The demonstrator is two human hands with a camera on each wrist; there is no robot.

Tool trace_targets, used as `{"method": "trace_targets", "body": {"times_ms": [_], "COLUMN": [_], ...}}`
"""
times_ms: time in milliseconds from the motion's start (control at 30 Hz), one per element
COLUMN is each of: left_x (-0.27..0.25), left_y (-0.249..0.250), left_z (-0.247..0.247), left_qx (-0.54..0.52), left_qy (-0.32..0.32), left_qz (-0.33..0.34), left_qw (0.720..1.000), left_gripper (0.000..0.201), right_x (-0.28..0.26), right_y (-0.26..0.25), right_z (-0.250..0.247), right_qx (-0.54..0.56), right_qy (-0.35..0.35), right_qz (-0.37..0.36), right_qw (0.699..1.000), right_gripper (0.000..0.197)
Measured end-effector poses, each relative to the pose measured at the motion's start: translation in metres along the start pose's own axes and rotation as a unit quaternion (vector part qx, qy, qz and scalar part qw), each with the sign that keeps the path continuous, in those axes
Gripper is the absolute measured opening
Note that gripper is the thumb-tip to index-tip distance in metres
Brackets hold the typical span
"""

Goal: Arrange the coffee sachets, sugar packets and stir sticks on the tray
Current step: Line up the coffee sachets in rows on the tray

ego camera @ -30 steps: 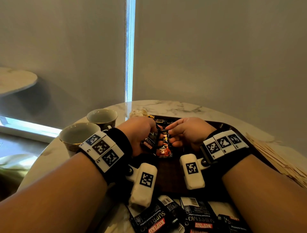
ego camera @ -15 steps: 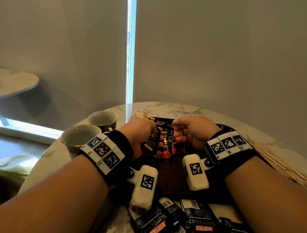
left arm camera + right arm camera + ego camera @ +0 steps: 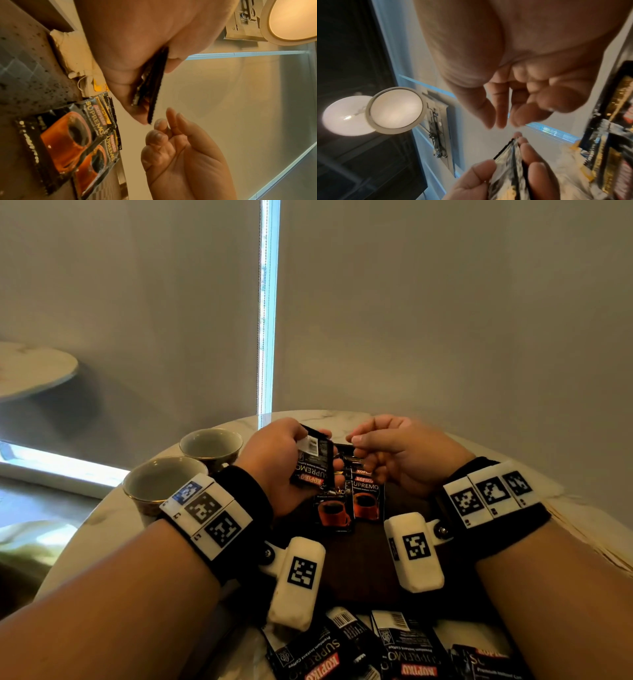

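Coffee sachets: 2 lie face up side by side on the tray. The left hand pinches a small stack above them; the right hand hovers near, fingers loosely curled, holding nothing. More sachets wait on the tabletop, and the stir sticks lie off the tray, so most arranging seems left.

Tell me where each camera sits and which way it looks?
Head: on the person's head, looking forward and down at the tray, cups and both forearms.
Left wrist: under the left hand, looking along it at its held sachets; the right hand shows too.
Right wrist: under the right hand, looking along its empty fingers toward a ceiling lamp.
Shared: all three show both hands and the held sachets.
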State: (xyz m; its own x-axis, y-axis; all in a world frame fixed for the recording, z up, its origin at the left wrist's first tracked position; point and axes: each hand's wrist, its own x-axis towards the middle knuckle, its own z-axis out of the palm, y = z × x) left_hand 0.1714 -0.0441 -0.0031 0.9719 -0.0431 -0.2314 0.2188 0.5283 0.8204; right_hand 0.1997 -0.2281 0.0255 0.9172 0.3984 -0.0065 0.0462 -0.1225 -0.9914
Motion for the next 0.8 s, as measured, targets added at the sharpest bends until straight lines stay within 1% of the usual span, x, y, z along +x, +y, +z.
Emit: {"method": "trace_targets", "body": {"times_ms": [100, 167, 233, 300, 367, 433, 533, 633, 733, 800], "left_x": [0.002, 0.001, 0.001, 0.000, -0.002, -0.004, -0.005, -0.005, -0.002, -0.005], "left_y": [0.001, 0.001, 0.002, 0.004, 0.005, 0.006, 0.005, 0.004, 0.002, 0.003], "left_z": [-0.001, -0.001, -0.001, 0.000, 0.001, 0.002, 0.003, 0.003, 0.002, 0.003], "left_qx": [-0.019, -0.009, -0.007, -0.008, -0.008, -0.004, 0.008, 0.018, 0.050, 0.044], "left_qy": [0.007, 0.027, 0.040, 0.051, 0.055, 0.049, 0.035, 0.026, 0.032, 0.038], "left_qz": [0.015, 0.021, 0.029, 0.034, 0.033, 0.030, 0.025, 0.044, 0.063, 0.053], "left_qw": [1.000, 0.999, 0.999, 0.998, 0.998, 0.998, 0.999, 0.999, 0.996, 0.997], "left_gripper": [0.040, 0.040, 0.039, 0.034, 0.030, 0.029, 0.029, 0.031, 0.030, 0.024], "right_x": [-0.004, -0.006, -0.008, -0.009, -0.010, -0.009, -0.009, -0.009, -0.009, -0.009], "right_y": [-0.004, -0.005, -0.005, -0.006, -0.005, -0.004, -0.002, -0.001, -0.002, -0.003], "right_z": [0.003, 0.004, 0.005, 0.005, 0.006, 0.007, 0.010, 0.010, 0.012, 0.012], "right_qx": [-0.046, -0.081, -0.099, -0.116, -0.127, -0.146, -0.171, -0.181, -0.124, -0.096], "right_qy": [-0.066, -0.098, -0.122, -0.145, -0.159, -0.146, -0.104, -0.076, -0.044, -0.008], "right_qz": [-0.017, -0.030, -0.035, -0.035, -0.039, -0.053, -0.088, -0.113, -0.115, -0.121], "right_qw": [0.997, 0.991, 0.987, 0.982, 0.978, 0.977, 0.976, 0.974, 0.985, 0.988], "right_gripper": [0.011, 0.018, 0.030, 0.040, 0.044, 0.041, 0.034, 0.023, 0.010, 0.006]}}
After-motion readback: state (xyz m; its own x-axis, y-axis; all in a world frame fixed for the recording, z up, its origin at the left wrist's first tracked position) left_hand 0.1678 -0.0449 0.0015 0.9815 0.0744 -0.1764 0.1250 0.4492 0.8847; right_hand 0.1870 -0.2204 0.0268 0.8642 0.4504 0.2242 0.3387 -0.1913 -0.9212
